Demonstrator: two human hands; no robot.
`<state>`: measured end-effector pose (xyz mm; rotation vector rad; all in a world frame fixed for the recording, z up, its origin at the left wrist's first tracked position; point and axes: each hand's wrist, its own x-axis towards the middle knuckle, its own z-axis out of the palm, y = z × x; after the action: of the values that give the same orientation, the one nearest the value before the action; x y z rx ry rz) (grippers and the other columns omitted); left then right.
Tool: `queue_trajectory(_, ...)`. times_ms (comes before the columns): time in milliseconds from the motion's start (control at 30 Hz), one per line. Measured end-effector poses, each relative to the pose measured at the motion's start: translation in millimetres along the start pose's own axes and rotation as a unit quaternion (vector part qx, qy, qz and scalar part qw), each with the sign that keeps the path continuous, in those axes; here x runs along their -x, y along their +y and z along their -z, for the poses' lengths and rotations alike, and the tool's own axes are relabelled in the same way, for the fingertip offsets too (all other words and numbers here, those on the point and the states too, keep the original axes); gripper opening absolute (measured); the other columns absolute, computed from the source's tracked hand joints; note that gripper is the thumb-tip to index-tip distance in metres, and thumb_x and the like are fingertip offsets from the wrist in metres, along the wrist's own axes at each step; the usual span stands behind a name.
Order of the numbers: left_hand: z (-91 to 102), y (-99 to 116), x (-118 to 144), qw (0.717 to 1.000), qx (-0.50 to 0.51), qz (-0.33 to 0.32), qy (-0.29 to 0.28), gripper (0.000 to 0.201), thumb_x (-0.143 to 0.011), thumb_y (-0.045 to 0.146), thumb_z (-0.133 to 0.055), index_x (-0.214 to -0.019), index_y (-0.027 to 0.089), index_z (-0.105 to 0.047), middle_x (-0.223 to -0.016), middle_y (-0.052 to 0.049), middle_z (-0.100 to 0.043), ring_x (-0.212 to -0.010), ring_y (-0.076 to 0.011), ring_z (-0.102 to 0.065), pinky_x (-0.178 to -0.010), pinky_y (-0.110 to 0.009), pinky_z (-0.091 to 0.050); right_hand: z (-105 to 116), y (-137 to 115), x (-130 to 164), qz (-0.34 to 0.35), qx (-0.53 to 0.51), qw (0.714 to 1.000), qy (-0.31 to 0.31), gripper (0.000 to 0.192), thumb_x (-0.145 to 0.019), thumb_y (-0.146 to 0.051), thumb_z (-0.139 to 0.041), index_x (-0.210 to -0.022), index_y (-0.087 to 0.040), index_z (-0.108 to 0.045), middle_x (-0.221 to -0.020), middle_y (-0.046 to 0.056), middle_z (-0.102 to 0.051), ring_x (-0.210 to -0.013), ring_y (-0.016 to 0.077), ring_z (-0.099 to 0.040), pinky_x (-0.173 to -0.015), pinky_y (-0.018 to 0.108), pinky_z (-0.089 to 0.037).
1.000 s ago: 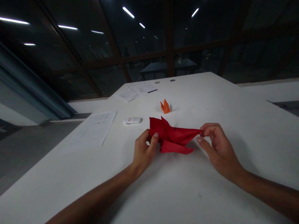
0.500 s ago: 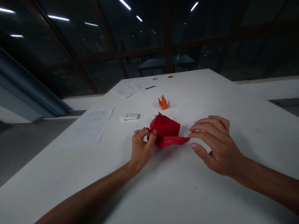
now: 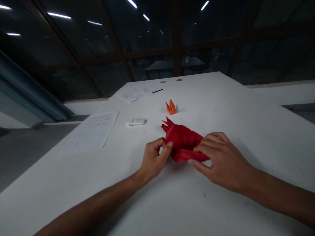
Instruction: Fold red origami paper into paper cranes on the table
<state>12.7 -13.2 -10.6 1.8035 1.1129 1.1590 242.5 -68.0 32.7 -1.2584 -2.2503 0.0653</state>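
Observation:
A red folded paper, an origami piece with several pointed tips at its far left end, is held just over the white table. My left hand pinches its left side between thumb and bent fingers. At the right end my right hand grips the near flap, its thumb below and its fingers above, covering that end. Beyond the red paper stands a small orange origami figure with upright points.
A white marker-like object lies left of the orange figure. Printed sheets lie at the table's left edge, and more papers with a dark pen lie farther back. Dark windows stand behind the white table.
My right hand has moved left and closed on the red paper's right flap. The red paper has turned and shifted right, and its pointed tips show more clearly.

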Motion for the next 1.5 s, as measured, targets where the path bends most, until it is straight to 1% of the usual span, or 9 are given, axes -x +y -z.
queue_trajectory(200,-0.8,11.3,-0.9,1.0,0.002,-0.014,-0.005,0.041,-0.096,0.045,-0.056,-0.066,0.019,-0.045,-0.061,0.004,-0.044,-0.056,-0.0089,-0.041,-0.05,-0.02,-0.036,2.7,5.1,-4.0,-0.041,-0.061,0.997,-0.037,0.011,-0.088,-0.021,-0.071,-0.077,-0.024,-0.068,-0.079,-0.001,-0.071,-0.082,0.0203,-0.063,-0.084,0.04,-0.042)
queue_trajectory(367,-1.4,19.5,0.2,1.0,-0.028,-0.007,0.007,0.033,-0.099,0.042,-0.051,-0.076,0.018,-0.05,-0.064,0.005,-0.047,-0.05,-0.0067,-0.041,-0.044,-0.017,-0.035,8.9,9.5,-4.4,0.046,0.016,0.999,-0.024,0.007,-0.091,-0.02,-0.067,-0.085,-0.022,-0.069,-0.087,0.001,-0.071,-0.092,0.0224,-0.062,-0.096,0.045,-0.038)
queue_trajectory(500,-1.9,17.0,2.8,0.998,-0.047,-0.028,-0.016,0.021,-0.097,0.04,-0.056,-0.093,0.019,-0.053,-0.081,0.001,-0.059,-0.061,-0.0096,-0.055,-0.051,-0.019,-0.045,10.5,6.6,-0.4,0.111,0.09,0.99,0.011,0.01,-0.094,-0.02,-0.062,-0.089,-0.022,-0.071,-0.087,0.003,-0.071,-0.094,0.0237,-0.061,-0.106,0.052,-0.034)
queue_trajectory(633,-4.1,12.0,4.5,0.992,-0.079,-0.074,-0.062,0.045,-0.084,0.032,-0.072,-0.12,0.02,-0.047,-0.107,-0.007,-0.064,-0.081,-0.0154,-0.062,-0.065,-0.026,-0.054,12.2,-1.1,3.5,0.156,0.13,0.978,0.048,0.018,-0.096,-0.012,-0.057,-0.093,-0.021,-0.073,-0.089,0.003,-0.073,-0.093,0.0235,-0.061,-0.109,0.057,-0.033)
queue_trajectory(933,-10.5,14.5,2.9,1.0,-0.014,0.001,-0.025,0.039,-0.09,0.023,-0.062,-0.124,0.021,-0.043,-0.104,-0.007,-0.066,-0.08,-0.0164,-0.069,-0.06,-0.025,-0.057,6.7,-6.8,10.1,0.254,0.193,0.946,0.061,0.027,-0.099,-0.008,-0.054,-0.092,-0.023,-0.074,-0.096,0.001,-0.077,-0.104,0.022,-0.064,-0.114,0.061,-0.026)
queue_trajectory(1100,-8.0,9.9,1.9,0.999,0.005,-0.038,0.033,0.034,-0.095,0.025,-0.059,-0.125,0.023,-0.043,-0.105,-0.005,-0.062,-0.079,-0.0141,-0.068,-0.058,-0.022,-0.055,-0.1,-10.8,16.5,0.257,0.192,0.944,0.078,0.023,-0.097,-0.008,-0.056,-0.096,-0.021,-0.075,-0.1,0.003,-0.077,-0.107,0.023,-0.062,-0.116,0.062,-0.023)
queue_trajectory(1233,-3.4,2.0,0.0,0.988,-0.083,-0.119,0.06,0.039,-0.091,0.018,-0.061,-0.126,0.023,-0.044,-0.097,-0.002,-0.065,-0.079,-0.0129,-0.067,-0.07,-0.026,-0.058,-4.7,-14.3,19.0,0.237,0.196,0.948,0.084,0.025,-0.098,-0.007,-0.055,-0.099,-0.022,-0.075,-0.096,0.003,-0.077,-0.104,0.0224,-0.061,-0.115,0.061,-0.023)
queue_trajectory(1400,-2.8,-0.2,1.1,0.975,-0.156,-0.147,0.053,0.036,-0.091,0.019,-0.061,-0.124,0.022,-0.047,-0.096,-0.002,-0.067,-0.076,-0.0122,-0.068,-0.071,-0.026,-0.06,-10.7,-15.8,19.1,0.181,0.221,0.955,0.077,0.029,-0.098,-0.007,-0.05,-0.112,-0.018,-0.073,-0.097,0.006,-0.077,-0.097,0.0245,-0.061,-0.111,0.062,-0.026)
queue_trajectory(1500,-5.8,2.5,5.3,0.968,-0.19,-0.163,0.023,0.034,-0.091,0.02,-0.061,-0.123,0.022,-0.049,-0.095,-0.002,-0.066,-0.073,-0.0121,-0.068,-0.07,-0.026,-0.059,-15.0,-16.2,19.8,0.147,0.228,0.962,0.043,0.028,-0.096,-0.008,-0.05,-0.109,-0.019,-0.072,-0.095,0.007,-0.076,-0.096,0.0257,-0.062,-0.111,0.065,-0.025)
